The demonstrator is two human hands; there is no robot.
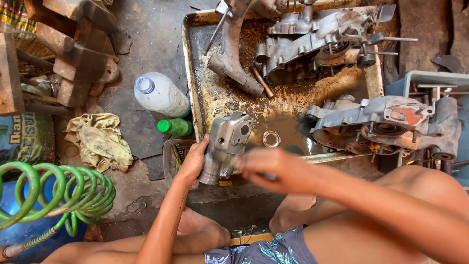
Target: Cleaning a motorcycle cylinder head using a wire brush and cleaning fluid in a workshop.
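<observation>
A coiled green hose (58, 195) lies at lower left. A crumpled yellow rag (99, 141) sits above it, beside a white plastic bottle (161, 94) and a small green bottle (175, 127) left of centre.

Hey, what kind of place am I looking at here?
Most likely a small engine repair workshop, worked at floor level. An oily metal wash tray holds engine casings, the left hand steadies a metal engine part, and a coiled green air hose lies nearby.

Soft, even daylight fills the scene, with only faint shadows under the rusty metal wash tray (195, 93). The right hand (273, 168) is smeared by motion blur, while the left hand (193, 161) and the grey cast-metal cylinder part (227, 142) stay sharp. Wet sheen glints on the tray's murky liquid (286, 129), and the edges bow slightly from the wide lens.
</observation>
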